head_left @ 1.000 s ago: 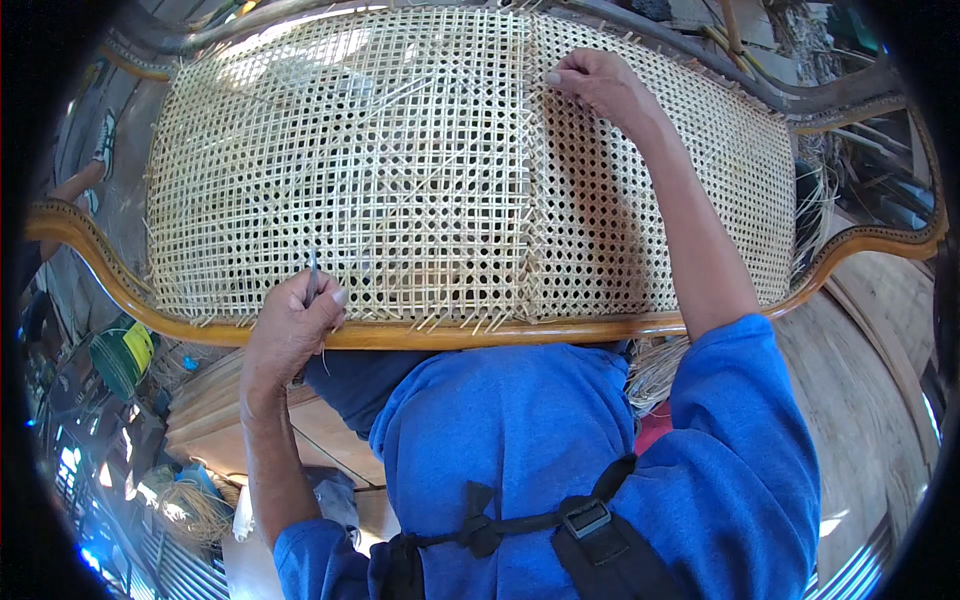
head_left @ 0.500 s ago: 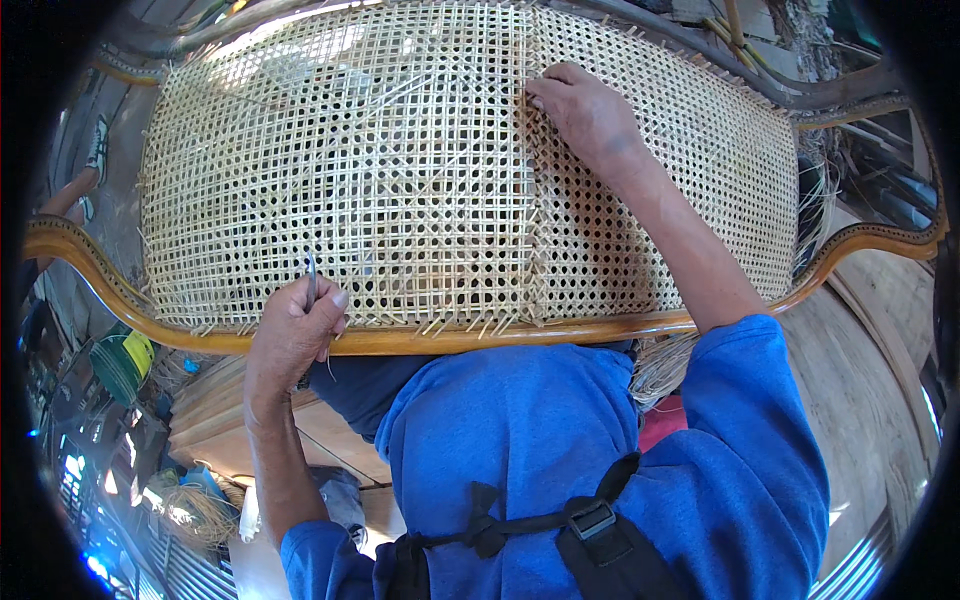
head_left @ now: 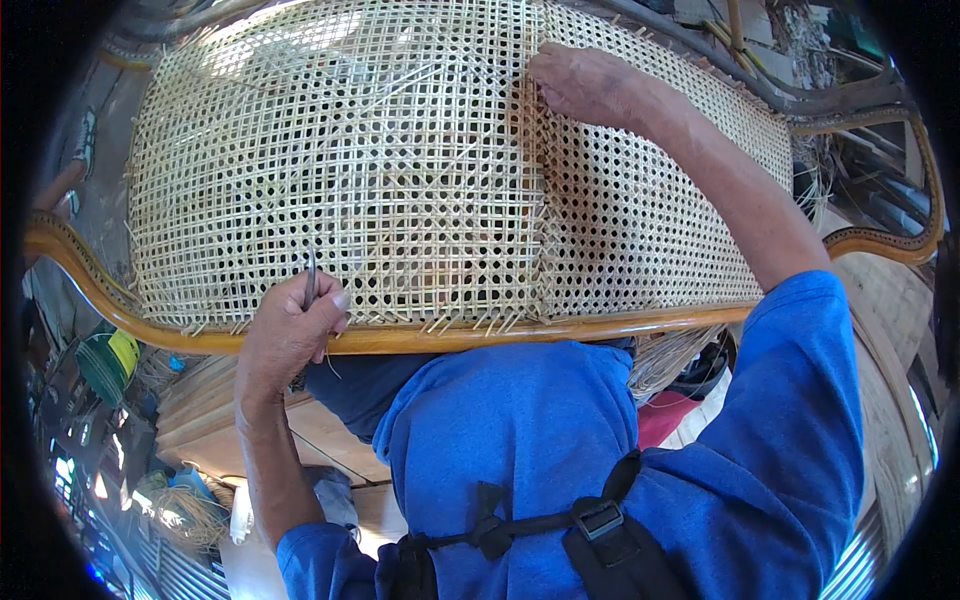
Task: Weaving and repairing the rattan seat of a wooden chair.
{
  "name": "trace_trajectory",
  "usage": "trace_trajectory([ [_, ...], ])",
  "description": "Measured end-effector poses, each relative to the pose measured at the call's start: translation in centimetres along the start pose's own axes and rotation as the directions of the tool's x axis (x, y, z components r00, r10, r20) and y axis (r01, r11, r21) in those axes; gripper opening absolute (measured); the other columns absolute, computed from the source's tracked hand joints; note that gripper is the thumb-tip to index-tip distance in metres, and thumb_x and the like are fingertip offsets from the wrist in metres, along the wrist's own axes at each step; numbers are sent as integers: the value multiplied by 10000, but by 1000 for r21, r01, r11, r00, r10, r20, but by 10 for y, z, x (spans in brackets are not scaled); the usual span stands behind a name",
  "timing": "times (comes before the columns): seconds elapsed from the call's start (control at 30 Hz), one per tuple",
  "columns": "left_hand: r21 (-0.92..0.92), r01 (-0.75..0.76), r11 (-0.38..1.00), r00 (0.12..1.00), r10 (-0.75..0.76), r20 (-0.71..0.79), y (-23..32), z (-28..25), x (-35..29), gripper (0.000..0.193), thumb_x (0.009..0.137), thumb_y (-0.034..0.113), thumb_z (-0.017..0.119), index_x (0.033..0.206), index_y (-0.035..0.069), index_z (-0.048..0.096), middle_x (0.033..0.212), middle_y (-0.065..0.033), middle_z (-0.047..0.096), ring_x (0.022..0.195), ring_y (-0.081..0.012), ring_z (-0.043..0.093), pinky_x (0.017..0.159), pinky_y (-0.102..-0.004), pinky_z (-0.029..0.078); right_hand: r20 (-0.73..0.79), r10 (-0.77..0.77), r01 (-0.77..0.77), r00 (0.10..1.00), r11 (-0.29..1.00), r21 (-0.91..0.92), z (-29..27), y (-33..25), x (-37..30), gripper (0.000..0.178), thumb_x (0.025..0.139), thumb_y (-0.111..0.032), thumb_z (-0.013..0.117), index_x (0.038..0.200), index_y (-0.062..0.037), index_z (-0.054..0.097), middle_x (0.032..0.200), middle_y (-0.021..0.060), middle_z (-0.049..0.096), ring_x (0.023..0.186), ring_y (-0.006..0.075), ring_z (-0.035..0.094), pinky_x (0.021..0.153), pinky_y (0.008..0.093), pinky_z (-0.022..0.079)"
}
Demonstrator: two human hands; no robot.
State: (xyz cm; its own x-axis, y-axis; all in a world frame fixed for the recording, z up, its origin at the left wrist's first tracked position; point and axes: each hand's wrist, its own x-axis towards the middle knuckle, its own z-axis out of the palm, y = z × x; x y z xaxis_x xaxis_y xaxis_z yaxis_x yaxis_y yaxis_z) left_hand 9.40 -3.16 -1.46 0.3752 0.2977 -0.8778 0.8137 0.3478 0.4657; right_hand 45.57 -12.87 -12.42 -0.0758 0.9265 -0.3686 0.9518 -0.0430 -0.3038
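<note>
A pale woven cane panel (head_left: 420,190) with an open-hole pattern stretches across a curved, varnished wooden frame (head_left: 450,338). A raised seam with short loose strand ends runs down the panel, right of its middle. My left hand (head_left: 285,325) is closed in a fist at the near edge, gripping a slim grey metal tool (head_left: 311,266) whose tip points away from me; its kind does not show. A thin strand dangles below that fist. At the far part of the seam, my right hand (head_left: 592,88) has its fingers bent together against the cane. Whatever they pinch is hidden.
Short cane ends stick out along the near frame edge. A bundle of loose strands (head_left: 675,362) hangs below it, right of my body. At the left are a green and yellow container (head_left: 108,362) and a heap of strands (head_left: 190,515). Another person's arm or leg shows at far left.
My right hand has turned flatter over the seam, its wrist higher, while the elbow swung out to the right. The left hand with the metal tool has barely moved.
</note>
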Motion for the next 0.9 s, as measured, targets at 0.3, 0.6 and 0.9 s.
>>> trace_trajectory([
  [0.3,642,-24,766,836,368,-407,71,29,5,325,891,298,551,983,-1,638,661,-90,605,588,-156,563,575,-336,428,-260,126,-88,957,984,152,-20,33,-37,98,847,-69,514,800,7,474,753,128,518,674,283,526,662,375,446],
  [0.6,98,-457,884,889,454,57,155,143,153,303,886,265,579,1028,-1,606,718,-25,585,496,-69,444,475,-221,386,-357,282,-119,891,902,416,-16,12,-52,187,880,-190,550,946,-18,581,886,138,600,791,286,600,736,386,491],
  [0.9,89,-111,990,985,122,-120,161,134,154,153,755,154,612,665,45,554,550,-11,496,453,-88,434,434,-246,349,-351,657,25,667,451,892,39,22,-48,227,887,-248,596,973,-41,628,811,76,628,727,158,585,695,300,479],
])
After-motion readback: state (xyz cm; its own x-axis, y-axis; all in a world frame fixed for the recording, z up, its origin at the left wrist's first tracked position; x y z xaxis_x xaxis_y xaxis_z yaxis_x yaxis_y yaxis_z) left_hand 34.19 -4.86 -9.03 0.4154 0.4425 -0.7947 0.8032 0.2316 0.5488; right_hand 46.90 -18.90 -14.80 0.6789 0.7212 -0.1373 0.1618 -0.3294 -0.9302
